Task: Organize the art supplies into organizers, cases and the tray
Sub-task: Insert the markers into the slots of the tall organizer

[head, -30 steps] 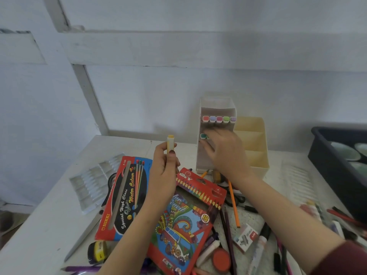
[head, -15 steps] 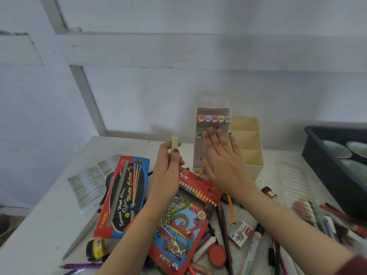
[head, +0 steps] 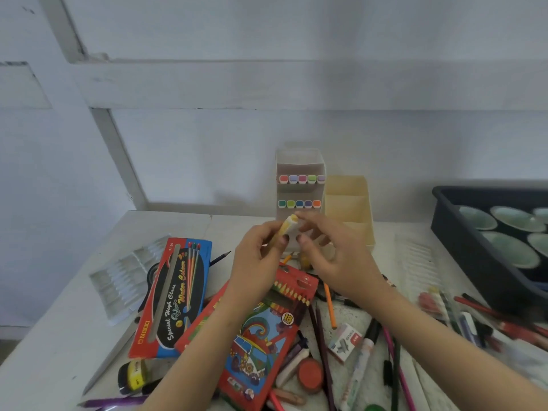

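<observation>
Head view: a white table [head: 59, 336] littered with glossy cardboard pencil boxes [head: 175, 292] carries a dark plastic tray [head: 456, 232], cut off at the right edge, and a tall white tiered organizer [head: 299, 161] showing two rows of square coloured caps [head: 299, 204]. Before the organizer's foot, the left hand [head: 255, 262] grips a stubby yellow marker [head: 286, 229] by its barrel while the right hand [head: 338, 256] pinches its capped end; blur softens both, and the lower barrel is hidden in the left palm.
</observation>
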